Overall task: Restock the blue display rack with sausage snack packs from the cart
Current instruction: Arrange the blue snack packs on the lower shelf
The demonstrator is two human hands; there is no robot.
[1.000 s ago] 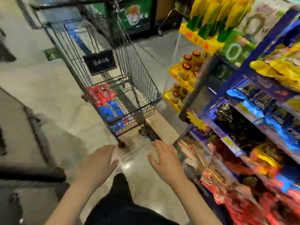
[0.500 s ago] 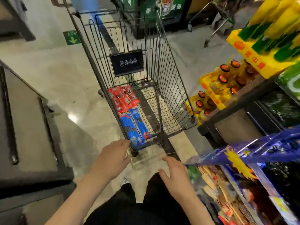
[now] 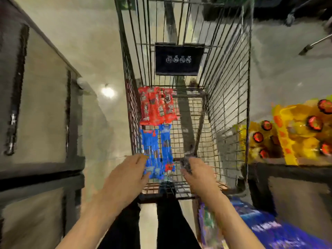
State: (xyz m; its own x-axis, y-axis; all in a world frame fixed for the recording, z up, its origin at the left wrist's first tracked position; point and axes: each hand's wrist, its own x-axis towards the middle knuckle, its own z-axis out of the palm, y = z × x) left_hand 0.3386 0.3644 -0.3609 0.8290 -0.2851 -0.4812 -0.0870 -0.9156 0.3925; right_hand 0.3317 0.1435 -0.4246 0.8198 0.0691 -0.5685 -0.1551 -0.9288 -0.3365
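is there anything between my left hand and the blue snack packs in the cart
Nothing visible stands in the way. The left hand is already over the cart's near rim, its fingers at the near end of the blue snack packs. The blur hides whether it actually touches them.

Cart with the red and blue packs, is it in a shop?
Most likely a supermarket aisle: a wire shopping cart holding red packs and blue packs, a yellow display of bottles to the right, and a polished floor.

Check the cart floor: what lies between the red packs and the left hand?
Head view: only the blue packs lie between the red packs and the left hand, whose fingertips reach their near end.
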